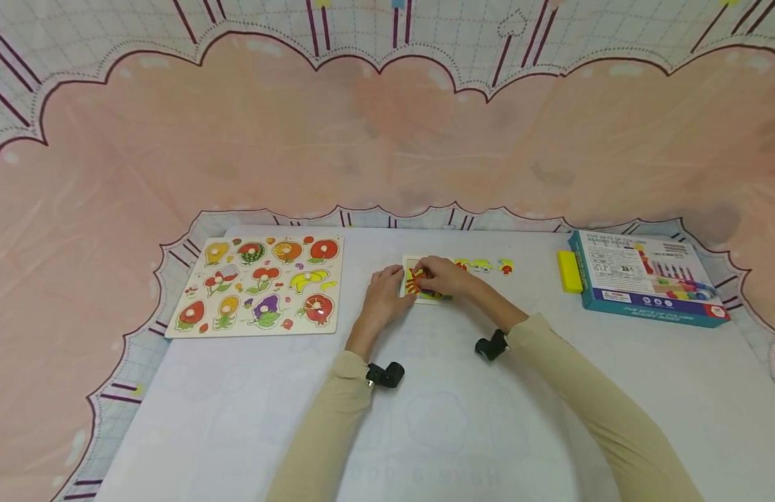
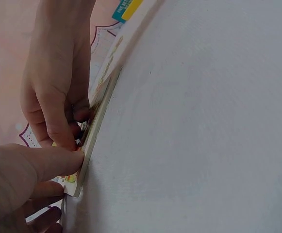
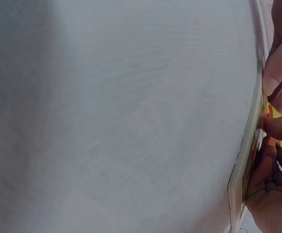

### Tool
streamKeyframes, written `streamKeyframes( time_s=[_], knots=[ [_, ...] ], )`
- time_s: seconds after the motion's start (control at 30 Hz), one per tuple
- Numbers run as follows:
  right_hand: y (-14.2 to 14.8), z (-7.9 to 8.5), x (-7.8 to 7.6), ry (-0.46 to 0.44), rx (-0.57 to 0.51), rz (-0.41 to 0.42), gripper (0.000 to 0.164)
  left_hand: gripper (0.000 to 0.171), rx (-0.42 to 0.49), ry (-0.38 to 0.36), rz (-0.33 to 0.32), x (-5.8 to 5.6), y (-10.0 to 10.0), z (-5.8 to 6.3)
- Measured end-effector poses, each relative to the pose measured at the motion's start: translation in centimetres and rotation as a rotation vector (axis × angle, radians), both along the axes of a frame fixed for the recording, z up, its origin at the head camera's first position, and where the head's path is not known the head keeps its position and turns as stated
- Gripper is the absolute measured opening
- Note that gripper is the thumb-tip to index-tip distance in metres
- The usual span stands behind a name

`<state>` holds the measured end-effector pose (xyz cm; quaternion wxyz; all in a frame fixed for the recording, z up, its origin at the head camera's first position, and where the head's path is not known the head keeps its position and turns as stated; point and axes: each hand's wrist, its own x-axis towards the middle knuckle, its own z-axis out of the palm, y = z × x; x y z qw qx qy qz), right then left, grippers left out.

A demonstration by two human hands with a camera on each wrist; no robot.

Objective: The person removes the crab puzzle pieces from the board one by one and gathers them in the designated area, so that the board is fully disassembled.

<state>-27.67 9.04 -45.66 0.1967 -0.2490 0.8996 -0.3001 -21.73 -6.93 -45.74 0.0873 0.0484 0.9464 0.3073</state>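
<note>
my left hand (image 1: 386,296) holds the small board (image 1: 409,261) by its left end, left of the loose pieces (image 1: 484,265); my right hand (image 1: 445,275) pinches an orange piece (image 1: 414,285) on it. probable step: seating this piece; likely next: align and press it flush.

White tbl. (image 1: 444,418), several items laid out

Faint print is seen on the tbl.'s surface. A small board (image 1: 410,267) is set on it, partly hidden. To the small board's L, well apart, a larger fruit board (image 1: 284,273) is laid flat. To its R, nearby, small colourful pcs. (image 1: 483,265) are lined up; farther R, a yellow block (image 1: 569,272) is placed just beside a teal-edged box (image 1: 651,279).
</note>
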Motion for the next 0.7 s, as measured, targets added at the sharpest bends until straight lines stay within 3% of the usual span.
streamKeyframes(
  time_s=[0.27,0.53,0.7],
  knots=[
    [-0.2,0.3,0.3,0.049,0.053,0.056,0.023,0.063,-0.007,0.01,-0.006,0.0,-0.1,0.0],
    [-0.5,0.7,1.0,0.153,0.061,0.118,0.024,0.063,0.0,0.0,0.0,-0.1,-0.1,0.0],
    [-0.3,0.6,1.1,0.135,0.058,0.111,0.026,0.064,0.003,-0.006,-0.002,-0.1,-0.1,0.0]
  ],
)
